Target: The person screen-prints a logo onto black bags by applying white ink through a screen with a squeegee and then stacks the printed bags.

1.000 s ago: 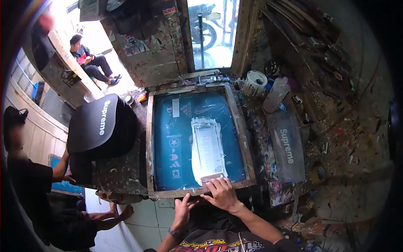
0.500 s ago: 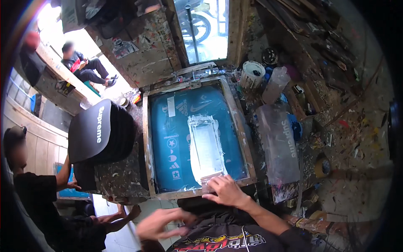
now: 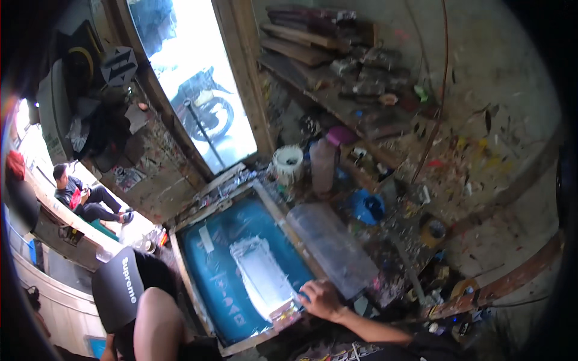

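A wooden-framed printing screen [image 3: 274,207] with blue mesh lies before me, and a patch of white ink [image 3: 256,271] covers part of the mesh. My right hand [image 3: 322,299] has its fingers curled over the frame's near right corner. Close beside it, at the near end of the ink, is what looks like the squeegee [image 3: 284,311], partly blurred. My left hand [image 3: 158,319] is a blurred shape at the lower left, in front of a stack of black rounded sheets [image 3: 114,289] with white lettering. Its fingers are hidden.
Right of the screen lies a clear plastic sheet [image 3: 334,246]. Behind it stand a white bucket [image 3: 288,165], a translucent container [image 3: 323,162] and a blue object [image 3: 368,207]. Tape rolls [image 3: 433,230] sit farther right. Another person [image 3: 90,195] sits outside at left; a co-worker's arm [image 3: 109,349] shows below the stack.
My view has swung to the right. My left hand has moved left to the black stack. My right hand has shifted from the squeegee to the frame's near right corner.
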